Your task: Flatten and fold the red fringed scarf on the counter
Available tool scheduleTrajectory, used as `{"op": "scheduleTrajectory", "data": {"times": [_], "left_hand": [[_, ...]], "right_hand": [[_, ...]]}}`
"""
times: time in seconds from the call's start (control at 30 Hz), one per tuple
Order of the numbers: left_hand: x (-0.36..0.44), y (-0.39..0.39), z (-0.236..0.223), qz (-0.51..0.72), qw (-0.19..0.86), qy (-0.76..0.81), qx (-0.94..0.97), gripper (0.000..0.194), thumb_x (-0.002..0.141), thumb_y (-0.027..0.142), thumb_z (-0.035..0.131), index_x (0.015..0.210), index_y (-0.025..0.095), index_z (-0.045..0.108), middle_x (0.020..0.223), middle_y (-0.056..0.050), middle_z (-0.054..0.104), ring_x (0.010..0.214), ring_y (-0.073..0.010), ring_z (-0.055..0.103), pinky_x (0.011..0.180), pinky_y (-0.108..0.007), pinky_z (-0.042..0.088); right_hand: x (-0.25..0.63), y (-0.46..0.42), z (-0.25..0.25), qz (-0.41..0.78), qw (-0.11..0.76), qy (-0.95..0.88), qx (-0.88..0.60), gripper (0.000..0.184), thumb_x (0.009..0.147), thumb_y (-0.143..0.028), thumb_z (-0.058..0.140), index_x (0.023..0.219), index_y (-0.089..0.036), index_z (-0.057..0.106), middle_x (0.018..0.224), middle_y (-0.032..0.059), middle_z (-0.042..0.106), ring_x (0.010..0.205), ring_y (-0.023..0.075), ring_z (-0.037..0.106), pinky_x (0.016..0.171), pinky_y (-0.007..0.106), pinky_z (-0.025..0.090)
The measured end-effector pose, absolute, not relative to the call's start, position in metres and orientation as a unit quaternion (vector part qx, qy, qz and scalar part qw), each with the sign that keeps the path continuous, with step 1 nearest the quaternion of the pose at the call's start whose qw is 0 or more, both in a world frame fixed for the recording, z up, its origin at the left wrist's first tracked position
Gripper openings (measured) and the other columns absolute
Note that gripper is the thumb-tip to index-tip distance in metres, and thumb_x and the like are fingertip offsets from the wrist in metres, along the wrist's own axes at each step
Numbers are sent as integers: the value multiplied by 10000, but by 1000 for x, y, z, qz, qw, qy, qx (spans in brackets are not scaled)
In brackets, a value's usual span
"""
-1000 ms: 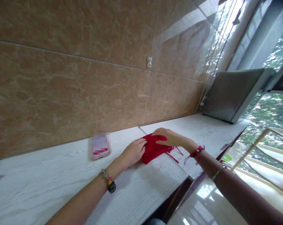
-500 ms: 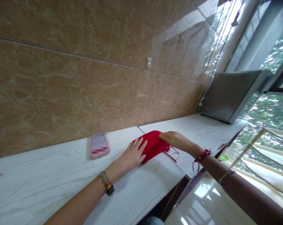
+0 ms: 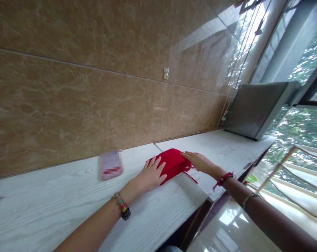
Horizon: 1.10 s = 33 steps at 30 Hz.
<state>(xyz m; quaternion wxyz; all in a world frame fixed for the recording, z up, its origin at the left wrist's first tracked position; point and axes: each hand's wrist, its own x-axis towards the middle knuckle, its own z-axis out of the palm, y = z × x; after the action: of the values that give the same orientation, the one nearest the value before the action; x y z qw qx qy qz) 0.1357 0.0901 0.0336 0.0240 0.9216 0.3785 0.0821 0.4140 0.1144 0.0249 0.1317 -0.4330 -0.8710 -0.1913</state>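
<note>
A folded red cloth (image 3: 174,162) with cord-like tassels at its right end lies on the white wood-grain counter (image 3: 158,206). Flat on the cloth's left side rests my left hand (image 3: 150,176), its fingers spread and a ring on one of them. My right hand (image 3: 200,162) touches the far right edge of the cloth near the tassels. Its fingers are stretched out together, with the palm facing down and partly hidden. Neither hand is wrapped around the cloth.
Left of the cloth, a pinkish rectangular object (image 3: 111,168), blurred by pixels, lies near the brown tiled wall (image 3: 82,101). A grey box-like appliance (image 3: 255,108) stands at the counter's far right end. Beyond the front edge are a shiny floor (image 3: 221,224) and a cream rack (image 3: 297,185).
My right hand has slid slightly right along the cloth's edge towards the tassels. My left hand stays on the cloth's left side. The whole view has dipped a little.
</note>
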Motion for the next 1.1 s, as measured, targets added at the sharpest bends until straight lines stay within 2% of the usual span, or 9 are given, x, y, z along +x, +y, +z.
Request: {"op": "scheduleTrajectory", "data": {"times": [0.1,0.2,0.33,0.47,0.53,0.6,0.67,0.83,1.1], "left_hand": [[142,91,45,113,51,384,915,509,873,437,284,1261,129,395,1417,-149,224,1310,-277,114,1033,-451,144],[155,96,53,159,47,389,906,471,893,368,227,1253,115,394,1413,-138,243,1305,-240,159,1043,-413,143],[168,108,48,139,47,427,892,542,874,373,268,1304,44,292,1397,-189,250,1298,-281,165,1028,-445,163],[170,118,36,105,56,446,887,624,844,464,289,1317,56,269,1384,-194,276,1271,-307,232,1009,-467,185],[168,121,33,100,57,442,890,743,780,567,360,1317,62,266,1377,-197,288,1253,-315,265,1004,-457,206],[169,121,32,92,43,435,895,918,645,645,494,1313,62,261,1364,-205,304,1232,-331,289,993,-452,234],[170,119,32,81,18,429,900,1009,537,627,598,1310,78,253,1354,-197,319,1205,-331,323,975,-443,266],[173,113,30,72,-6,432,899,933,527,496,642,1275,79,273,1315,-195,359,1150,-320,389,934,-429,316],[136,103,27,78,-28,420,904,795,547,481,627,1205,117,370,1240,-158,443,1054,-298,474,888,-389,363]], "right_hand": [[414,112,43,-144,111,-889,-420,576,680,20,382,1220,-155,475,1187,110,548,1136,195,466,979,382,365],[402,114,72,-105,128,-898,-408,581,663,6,381,1206,-168,492,1248,90,500,1200,194,389,1015,387,315],[370,134,81,-66,171,-876,-446,426,797,-132,378,1210,-147,483,1243,106,502,1162,199,437,992,367,342],[350,156,46,-54,124,-885,-446,350,861,-227,369,1143,-99,531,1179,147,547,1118,207,483,965,348,375],[350,162,28,-52,121,-891,-435,336,871,-215,360,1144,-121,531,1176,128,554,1118,195,484,967,341,377],[356,166,15,-53,124,-893,-429,339,877,-204,349,1171,-146,509,1199,115,539,1137,188,465,978,349,368],[363,168,8,-51,124,-895,-425,339,869,-184,364,1177,-157,503,1225,112,517,1166,193,433,990,365,354],[373,168,-3,-110,105,-909,-387,337,840,-112,373,1142,-98,521,1263,165,467,1213,221,366,977,412,367],[331,152,-2,-140,129,-896,-401,362,889,-195,307,1170,-69,496,1210,185,510,1158,230,440,944,404,404]]}}
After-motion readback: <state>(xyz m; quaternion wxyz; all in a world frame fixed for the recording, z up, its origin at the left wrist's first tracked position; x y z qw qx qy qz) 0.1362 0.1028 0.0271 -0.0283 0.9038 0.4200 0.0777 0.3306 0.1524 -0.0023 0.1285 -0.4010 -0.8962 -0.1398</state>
